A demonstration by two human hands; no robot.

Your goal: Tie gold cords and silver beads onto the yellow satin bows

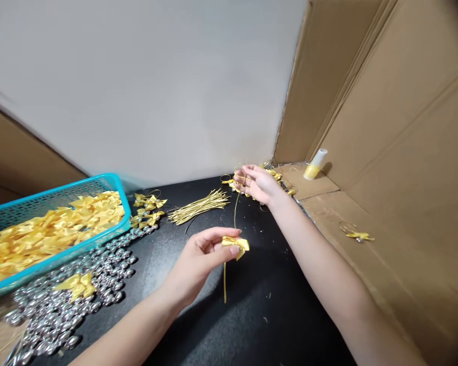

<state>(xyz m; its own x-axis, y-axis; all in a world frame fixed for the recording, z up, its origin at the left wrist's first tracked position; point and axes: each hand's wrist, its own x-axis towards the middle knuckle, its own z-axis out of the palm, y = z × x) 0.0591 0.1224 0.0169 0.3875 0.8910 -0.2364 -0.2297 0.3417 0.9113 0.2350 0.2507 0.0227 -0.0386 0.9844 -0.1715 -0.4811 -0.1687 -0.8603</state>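
Observation:
My left hand (202, 256) pinches a small yellow satin bow (236, 245) between thumb and fingers above the black tabletop (252, 315). A thin gold cord (225, 277) runs through the bow, one end hanging below it and the other rising to my right hand (256, 184). The right hand is further back, fingers curled on the upper end of that cord, beside a small heap of finished bows (278, 177).
A teal basket (57, 195) full of yellow bows stands at left. Several silver bells (80, 284) lie spread in front of it. A bundle of gold cords (198, 206) lies mid-table. Cardboard walls close the right side, with a yellow-and-white tube (315, 164) and a loose bow (359, 235).

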